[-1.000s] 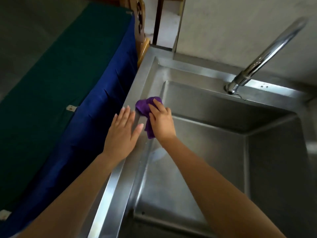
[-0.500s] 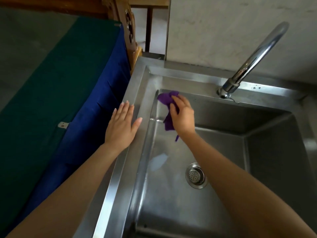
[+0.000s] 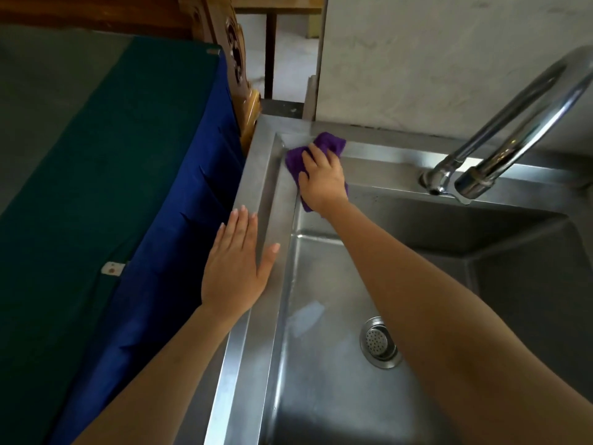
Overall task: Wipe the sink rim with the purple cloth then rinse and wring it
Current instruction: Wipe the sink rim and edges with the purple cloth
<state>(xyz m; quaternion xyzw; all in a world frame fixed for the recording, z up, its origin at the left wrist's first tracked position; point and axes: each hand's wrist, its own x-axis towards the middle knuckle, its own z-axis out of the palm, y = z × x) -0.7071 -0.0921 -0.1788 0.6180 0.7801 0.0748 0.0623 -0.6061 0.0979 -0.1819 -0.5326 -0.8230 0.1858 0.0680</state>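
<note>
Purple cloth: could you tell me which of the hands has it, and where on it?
The right hand presses down on the middle of the purple cloth at the sink rim's far-left corner; the left hand lies flat and empty.

The rectangular steel sink [image 3: 256, 200] is of brushed metal, with a dull grey sheen on its rim and soft bright streaks on the basin floor. The round metal drain strainer [image 3: 380, 342] is shinier and has small holes in it. The curved chrome tap [image 3: 526, 123] is smooth and glossy, almost like a mirror. The small purple cloth [image 3: 296, 159] looks soft and fuzzy, matt, with folds. The dark blue fabric cover [image 3: 179, 220] beside the sink is smooth cloth with a faint sheen and pleats; the green fabric [image 3: 96, 155] on top is matt. The carved wooden piece [image 3: 239, 75] is varnished and a little glossy. The pale wall [image 3: 433, 59] is rough, matt plaster.
</note>
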